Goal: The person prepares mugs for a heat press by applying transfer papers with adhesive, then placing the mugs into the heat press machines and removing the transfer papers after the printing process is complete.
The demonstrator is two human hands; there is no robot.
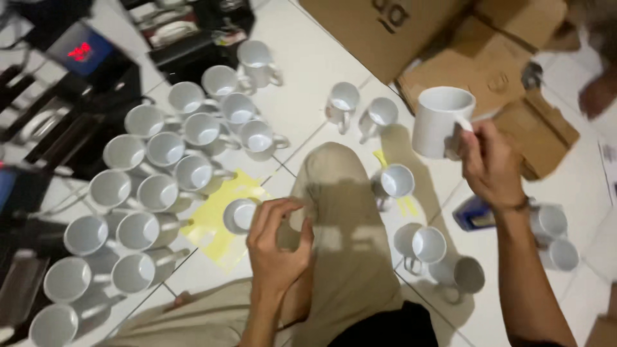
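My right hand (pixel 490 164) grips a white mug (pixel 439 121) by its handle and holds it upright in the air at the right. My left hand (pixel 275 243) hovers over my bent knee in khaki trousers (pixel 340 212), fingers curled loosely with nothing clearly in them. Its fingertips are next to a white mug (pixel 240 215) that stands on a yellow sheet (pixel 215 222) on the floor.
Several white mugs (pixel 157 154) stand in rows on the white tiled floor at the left, others are scattered right of my knee. Cardboard boxes (pixel 475 58) lie at the top right. A dark machine with a red display (pixel 80 51) sits top left. A blue object (pixel 474 214) lies by my right wrist.
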